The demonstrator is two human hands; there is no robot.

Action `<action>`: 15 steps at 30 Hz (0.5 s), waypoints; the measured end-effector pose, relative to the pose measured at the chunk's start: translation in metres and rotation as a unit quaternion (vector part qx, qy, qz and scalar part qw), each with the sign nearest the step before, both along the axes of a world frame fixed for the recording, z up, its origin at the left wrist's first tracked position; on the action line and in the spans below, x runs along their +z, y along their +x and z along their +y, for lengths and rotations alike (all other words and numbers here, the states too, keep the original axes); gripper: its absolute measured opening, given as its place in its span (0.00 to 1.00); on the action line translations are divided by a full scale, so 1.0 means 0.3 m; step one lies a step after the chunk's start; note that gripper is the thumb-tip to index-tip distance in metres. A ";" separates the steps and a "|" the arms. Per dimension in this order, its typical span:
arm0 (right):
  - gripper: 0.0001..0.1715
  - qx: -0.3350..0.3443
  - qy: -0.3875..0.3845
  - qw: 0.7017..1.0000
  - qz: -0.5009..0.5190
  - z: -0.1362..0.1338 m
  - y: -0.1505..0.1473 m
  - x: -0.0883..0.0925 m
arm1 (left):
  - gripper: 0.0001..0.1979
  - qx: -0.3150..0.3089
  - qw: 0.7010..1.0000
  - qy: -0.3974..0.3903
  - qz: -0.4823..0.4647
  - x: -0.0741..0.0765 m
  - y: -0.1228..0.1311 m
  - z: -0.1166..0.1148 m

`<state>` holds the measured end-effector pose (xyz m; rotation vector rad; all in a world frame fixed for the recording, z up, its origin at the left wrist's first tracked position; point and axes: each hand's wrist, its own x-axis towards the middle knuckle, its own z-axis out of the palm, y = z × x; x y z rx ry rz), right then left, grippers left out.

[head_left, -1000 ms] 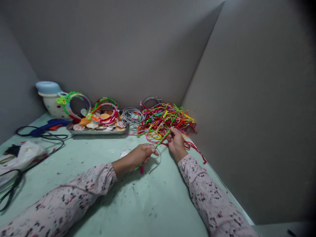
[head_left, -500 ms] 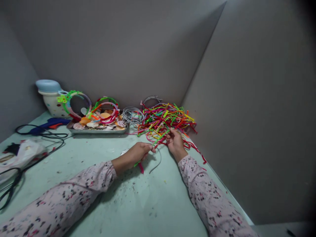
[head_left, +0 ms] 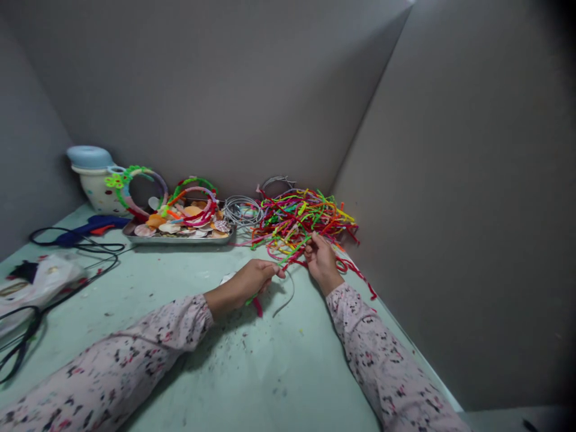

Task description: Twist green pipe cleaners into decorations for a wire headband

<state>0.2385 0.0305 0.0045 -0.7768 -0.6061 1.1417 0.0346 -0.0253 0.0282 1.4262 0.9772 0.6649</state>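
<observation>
A green pipe cleaner (head_left: 294, 249) stretches between my two hands above the table. My left hand (head_left: 252, 279) pinches it together with a red-pink pipe cleaner (head_left: 258, 307), whose end hangs below the fingers. The green one's other end is pinched by my right hand (head_left: 321, 258), higher and further right. From under my left fingertips a thin grey wire (head_left: 288, 300) curves down toward the tabletop. Just behind my right hand lies a heap of many-coloured pipe cleaners (head_left: 306, 213). My fingers hide where the strands meet.
A metal tray (head_left: 180, 240) holds shells and fuzzy decorated hoops (head_left: 135, 174). Beside it lies a coil of grey wire (head_left: 243, 210). Further left are a lidded tub (head_left: 92, 186), a blue tool (head_left: 85, 231), black cable (head_left: 108, 246) and a plastic bag (head_left: 56, 276). Walls border the table (head_left: 288, 372).
Almost nothing differs. Both hands keep their pinch on the green pipe cleaner, with only a very slight shift of the right hand.
</observation>
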 end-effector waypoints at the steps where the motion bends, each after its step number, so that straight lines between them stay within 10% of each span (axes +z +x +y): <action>1: 0.13 0.020 0.002 1.000 -0.008 -0.006 -0.010 0.001 | 0.20 0.006 1.000 0.001 0.001 -0.004 -0.003 0.002; 15: 0.11 0.227 0.046 0.967 -0.108 -0.077 -0.106 -0.005 | 0.17 0.031 1.000 0.000 -0.007 -0.004 -0.008 0.010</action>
